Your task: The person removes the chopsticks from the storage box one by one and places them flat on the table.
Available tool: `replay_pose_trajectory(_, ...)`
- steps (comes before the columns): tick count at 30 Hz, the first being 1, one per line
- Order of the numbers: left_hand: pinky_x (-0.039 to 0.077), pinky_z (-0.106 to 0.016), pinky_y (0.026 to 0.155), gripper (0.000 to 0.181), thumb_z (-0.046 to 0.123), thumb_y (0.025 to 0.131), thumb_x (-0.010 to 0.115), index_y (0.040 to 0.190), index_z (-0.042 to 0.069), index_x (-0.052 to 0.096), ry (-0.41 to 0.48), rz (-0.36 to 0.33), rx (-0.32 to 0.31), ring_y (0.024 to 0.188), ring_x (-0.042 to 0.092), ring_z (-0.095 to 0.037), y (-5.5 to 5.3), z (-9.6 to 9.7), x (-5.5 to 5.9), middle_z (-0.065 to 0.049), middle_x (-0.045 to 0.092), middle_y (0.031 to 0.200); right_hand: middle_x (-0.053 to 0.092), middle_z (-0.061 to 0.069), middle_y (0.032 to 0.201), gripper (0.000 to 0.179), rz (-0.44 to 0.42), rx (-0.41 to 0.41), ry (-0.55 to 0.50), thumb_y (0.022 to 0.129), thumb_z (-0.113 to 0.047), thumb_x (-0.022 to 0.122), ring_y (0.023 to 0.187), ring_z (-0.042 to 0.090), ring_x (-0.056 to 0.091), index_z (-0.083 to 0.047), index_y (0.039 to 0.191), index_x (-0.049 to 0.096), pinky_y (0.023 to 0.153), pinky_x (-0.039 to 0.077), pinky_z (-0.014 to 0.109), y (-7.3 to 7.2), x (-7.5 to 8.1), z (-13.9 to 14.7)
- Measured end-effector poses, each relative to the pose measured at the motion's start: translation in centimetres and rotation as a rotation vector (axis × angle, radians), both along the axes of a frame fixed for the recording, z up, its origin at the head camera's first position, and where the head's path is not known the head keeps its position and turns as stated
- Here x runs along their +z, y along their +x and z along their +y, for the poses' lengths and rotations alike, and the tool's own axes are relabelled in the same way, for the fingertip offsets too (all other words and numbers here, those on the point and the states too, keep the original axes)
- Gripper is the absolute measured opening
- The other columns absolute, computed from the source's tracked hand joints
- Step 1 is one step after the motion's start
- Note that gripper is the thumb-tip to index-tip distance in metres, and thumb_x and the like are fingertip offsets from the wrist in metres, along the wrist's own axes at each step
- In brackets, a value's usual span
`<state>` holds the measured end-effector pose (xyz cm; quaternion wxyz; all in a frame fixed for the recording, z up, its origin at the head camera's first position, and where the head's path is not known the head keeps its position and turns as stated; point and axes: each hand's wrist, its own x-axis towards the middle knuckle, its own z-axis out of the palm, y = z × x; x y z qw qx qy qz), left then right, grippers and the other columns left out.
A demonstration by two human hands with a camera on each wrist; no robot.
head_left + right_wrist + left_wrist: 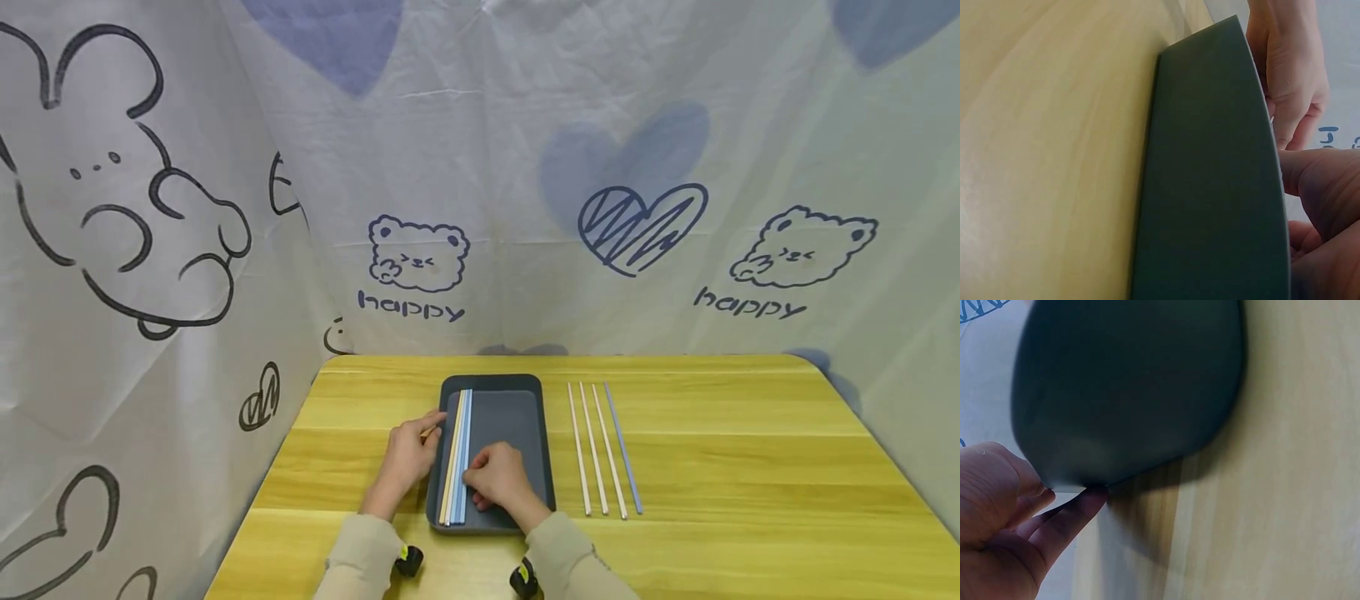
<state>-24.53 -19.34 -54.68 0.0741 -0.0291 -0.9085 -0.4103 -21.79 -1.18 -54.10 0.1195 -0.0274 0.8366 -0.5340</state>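
A dark grey tray (510, 417) lies on the table. Several long thin sticks run side by side along its left wall: yellowish ones (453, 462) beside light blue ones (463, 442). At the tray's left side my left hand (408, 454) grips the rim; in the left wrist view its fingertips (1094, 495) press the tray's outer wall. My right hand (498, 477) reaches over the tray with curled fingers, thumb and forefinger pinching at the rightmost light blue stick. The tray wall (1210, 175) hides these fingertips in the right wrist view.
On the wooden table (750, 467), right of the tray, three whitish sticks (591, 450) and a blue-violet stick (624, 450) lie spaced apart, roughly parallel. A patterned white cloth (495, 167) hangs behind the table and along its sides.
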Motion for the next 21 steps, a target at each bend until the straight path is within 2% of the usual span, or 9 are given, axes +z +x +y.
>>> replay_pose_trajectory(3,0.046,-0.021,0.057,0.034,0.002,0.104,0.062,0.137,0.005,0.071,0.001,-0.003,-0.005,0.114,0.068,-0.027,0.00,0.02,0.04,-0.017,0.063,0.148,0.064,0.006,0.057,0.011,0.002,-0.001,-0.008,0.082,0.001,0.079,0.042,0.010,0.060,-0.001,0.077,0.069,0.043,0.056,0.031,-0.02,0.03,0.02)
replay_pose_trajectory(10,0.045,-0.021,0.053,0.034,0.002,0.104,0.062,0.137,0.005,0.071,0.003,-0.001,-0.009,0.097,0.070,-0.024,-0.03,0.04,0.07,-0.018,0.063,0.148,0.063,0.005,0.054,0.015,0.012,-0.004,-0.004,0.081,0.002,0.080,0.039,0.009,0.059,-0.002,0.074,0.068,0.042,0.056,0.032,-0.08,-0.10,0.05)
replay_pose_trajectory(15,0.045,-0.022,0.053,0.034,0.002,0.103,0.063,0.136,0.005,0.071,-0.002,0.006,-0.009,0.099,0.070,-0.024,-0.10,-0.03,0.10,-0.018,0.063,0.147,0.063,0.005,0.053,0.016,0.004,-0.008,0.008,0.080,0.002,0.081,0.038,0.009,0.057,-0.003,0.072,0.068,0.041,0.055,0.031,-0.12,-0.04,0.05)
replay_pose_trajectory(18,0.044,-0.021,0.052,0.034,0.003,0.104,0.063,0.137,0.006,0.071,0.008,-0.005,-0.012,0.081,0.068,-0.018,-0.13,-0.04,-0.02,-0.017,0.062,0.149,0.062,0.005,0.053,0.018,-0.001,-0.021,0.027,0.080,0.001,0.082,0.038,0.008,0.057,-0.004,0.071,0.067,0.041,0.054,0.030,-0.13,-0.21,0.03)
replay_pose_trajectory(21,0.042,-0.021,0.048,0.034,0.003,0.104,0.062,0.138,0.005,0.070,0.020,-0.011,-0.018,0.058,0.056,-0.012,-0.10,-0.04,-0.11,-0.018,0.061,0.150,0.063,0.006,0.053,0.019,-0.002,-0.038,0.047,0.080,-0.001,0.082,0.037,0.009,0.057,-0.005,0.071,0.066,0.040,0.054,0.030,-0.05,-0.36,-0.09)
